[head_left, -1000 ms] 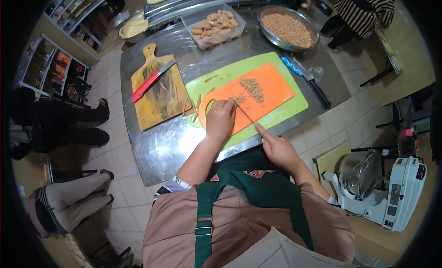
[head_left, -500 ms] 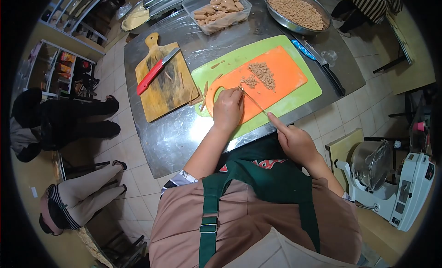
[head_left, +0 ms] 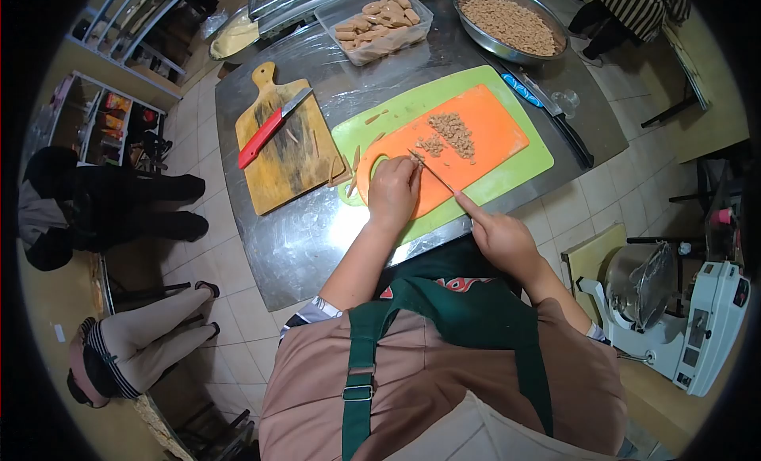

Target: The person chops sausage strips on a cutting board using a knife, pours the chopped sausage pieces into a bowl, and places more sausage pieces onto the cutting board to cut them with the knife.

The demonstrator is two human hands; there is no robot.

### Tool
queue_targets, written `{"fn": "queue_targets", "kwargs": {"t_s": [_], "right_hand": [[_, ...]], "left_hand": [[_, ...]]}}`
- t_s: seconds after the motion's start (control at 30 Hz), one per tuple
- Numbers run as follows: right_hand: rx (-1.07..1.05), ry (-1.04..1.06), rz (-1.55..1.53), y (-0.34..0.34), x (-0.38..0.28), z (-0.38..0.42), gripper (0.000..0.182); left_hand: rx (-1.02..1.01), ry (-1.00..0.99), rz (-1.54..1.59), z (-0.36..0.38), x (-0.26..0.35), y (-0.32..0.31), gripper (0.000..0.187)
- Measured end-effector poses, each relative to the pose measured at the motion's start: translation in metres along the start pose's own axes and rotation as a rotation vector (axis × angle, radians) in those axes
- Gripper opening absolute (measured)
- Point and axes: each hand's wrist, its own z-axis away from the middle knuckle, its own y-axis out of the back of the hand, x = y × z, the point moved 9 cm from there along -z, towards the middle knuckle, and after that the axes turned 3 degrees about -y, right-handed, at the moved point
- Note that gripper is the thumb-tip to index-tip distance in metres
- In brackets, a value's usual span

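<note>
My right hand (head_left: 502, 237) is closed round the handle of a knife (head_left: 433, 173), its forefinger stretched along the top. The thin blade points up and left over an orange cutting board (head_left: 495, 144), its tip beside the fingers of my left hand (head_left: 394, 187). Those fingers are curled down at the board's handle end, pinching a piece of sausage that they mostly hide. Just beyond the blade lies a pile of diced sausage (head_left: 453, 134), with a smaller heap closer to my left fingertips. Under the orange board is a larger green cutting board (head_left: 539, 154).
Left stands a wooden board (head_left: 277, 172) bearing a red-handled knife (head_left: 265, 136). Behind are a plastic tub of sausages (head_left: 380, 49) and a metal bowl of diced pieces (head_left: 511, 25). More knives (head_left: 555, 120) lie right. A scale (head_left: 705, 334) and other people are around the table.
The knife blade has shifted slightly beside my left fingertips, and my right hand has moved a little left and down. My left hand keeps its pinch. The view has shifted slightly.
</note>
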Motion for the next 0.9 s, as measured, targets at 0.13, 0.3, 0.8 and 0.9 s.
{"fn": "queue_targets", "kwargs": {"t_s": [0.13, 0.3, 0.8, 0.9], "right_hand": [[-0.006, -0.037, 0.006, 0.007, 0.005, 0.010, 0.054], [0.039, 0.005, -0.025, 0.019, -0.005, 0.009, 0.054], [-0.176, -0.048, -0.150, -0.007, 0.007, -0.021, 0.051], [-0.171, -0.020, -0.163, -0.008, 0.014, -0.010, 0.056]], "left_hand": [[0.035, -0.024, 0.004, 0.000, 0.000, 0.001, 0.009], [0.042, -0.039, -0.003, 0.001, 0.001, 0.000, 0.009], [0.017, -0.008, -0.027, 0.004, 0.000, 0.000, 0.009], [-0.006, -0.015, -0.040, 0.005, -0.001, -0.003, 0.008]]}}
